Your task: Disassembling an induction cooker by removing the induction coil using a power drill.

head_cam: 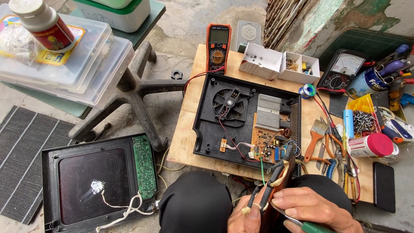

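Head view, left to right. I saw the glass top panel on the floor, then my left hand clamped on a copper coil held at my knees, just below the open cooker base on the wooden board. My right hand gripped a green-handled tool against the coil.

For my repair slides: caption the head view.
Both hands hold a coil part beside an opened black appliance base on a wooden table.
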